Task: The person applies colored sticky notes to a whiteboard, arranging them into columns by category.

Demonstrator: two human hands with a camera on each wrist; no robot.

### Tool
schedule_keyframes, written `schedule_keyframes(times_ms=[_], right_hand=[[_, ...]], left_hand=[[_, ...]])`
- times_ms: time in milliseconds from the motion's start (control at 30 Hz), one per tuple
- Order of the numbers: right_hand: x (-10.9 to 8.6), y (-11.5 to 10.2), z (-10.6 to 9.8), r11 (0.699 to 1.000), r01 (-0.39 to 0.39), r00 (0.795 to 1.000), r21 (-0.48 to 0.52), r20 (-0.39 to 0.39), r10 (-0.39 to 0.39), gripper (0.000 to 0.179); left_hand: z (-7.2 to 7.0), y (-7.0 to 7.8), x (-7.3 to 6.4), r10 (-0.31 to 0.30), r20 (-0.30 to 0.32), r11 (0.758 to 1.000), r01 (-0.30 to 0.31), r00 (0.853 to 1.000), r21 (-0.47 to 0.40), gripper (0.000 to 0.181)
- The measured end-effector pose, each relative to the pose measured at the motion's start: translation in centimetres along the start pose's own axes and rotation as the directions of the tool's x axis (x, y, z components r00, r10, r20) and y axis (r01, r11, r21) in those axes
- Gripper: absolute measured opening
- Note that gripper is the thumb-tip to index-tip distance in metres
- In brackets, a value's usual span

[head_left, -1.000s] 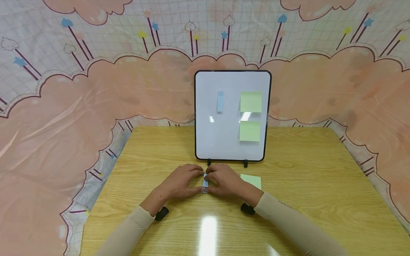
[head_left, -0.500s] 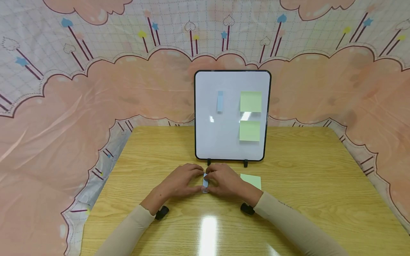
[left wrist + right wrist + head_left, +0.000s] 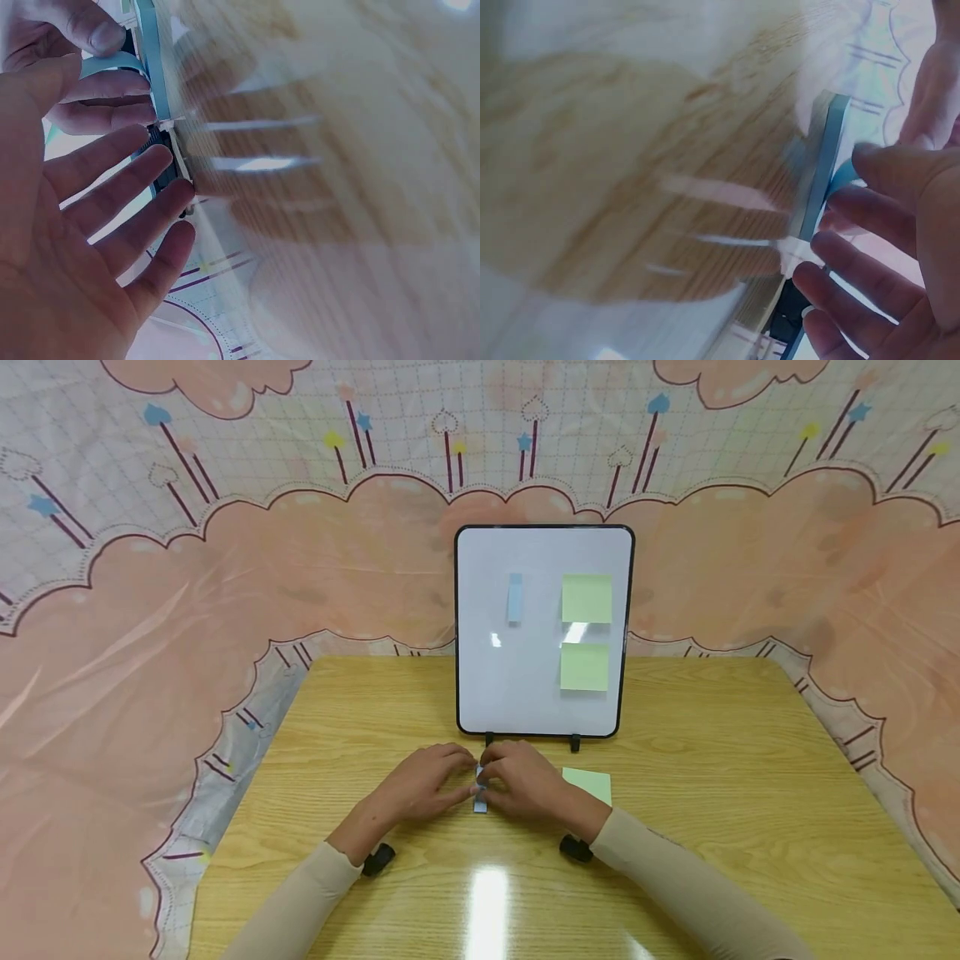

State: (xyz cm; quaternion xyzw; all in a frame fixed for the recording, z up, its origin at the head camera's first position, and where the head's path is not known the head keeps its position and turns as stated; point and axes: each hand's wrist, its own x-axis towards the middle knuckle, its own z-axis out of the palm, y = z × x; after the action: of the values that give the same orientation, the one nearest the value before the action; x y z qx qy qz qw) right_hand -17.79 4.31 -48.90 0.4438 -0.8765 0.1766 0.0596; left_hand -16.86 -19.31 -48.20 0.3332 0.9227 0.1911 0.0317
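Observation:
A pad of narrow blue sticky notes sits on the table between the two hands. Its top note bends up away from the pad in a curl. The right hand has that lifted blue note between thumb and index finger, its other fingers loosely bent beside the pad. On the other side, the left hand keeps its fingers spread and nearly straight, fingertips close to the pad's far end. Its thumb touches the lifted note's end. In the head view, the right fingers cover part of the pad.
Behind the hands stands a whiteboard on black feet, bearing one blue strip note and two green sticky notes. A green sticky pad lies right of the right hand. Patterned cloth surrounds the wooden table.
Both thumbs have slid from the pad's near end toward its middle, uncovering that end. The top blue note now curls up. The other fingers have barely moved.

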Motion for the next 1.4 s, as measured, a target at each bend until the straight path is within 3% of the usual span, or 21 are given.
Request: schedule_keyframes(times_ms=[467, 1400], right_hand=[[0.26, -0.06, 0.39, 1.000, 0.011, 1.000, 0.005, -0.026, -0.010, 0.019], [-0.19, -0.17, 0.35, 0.999, -0.011, 1.000, 0.043, -0.019, 0.012, 0.021]], left_hand=[[-0.07, -0.39, -0.17, -0.012, 0.000, 0.993, 0.012, 1.000, -0.117, 0.036], [0.38, -0.42, 0.22, 0.002, 0.005, 0.991, -0.002, 1.000, -0.136, 0.033]])
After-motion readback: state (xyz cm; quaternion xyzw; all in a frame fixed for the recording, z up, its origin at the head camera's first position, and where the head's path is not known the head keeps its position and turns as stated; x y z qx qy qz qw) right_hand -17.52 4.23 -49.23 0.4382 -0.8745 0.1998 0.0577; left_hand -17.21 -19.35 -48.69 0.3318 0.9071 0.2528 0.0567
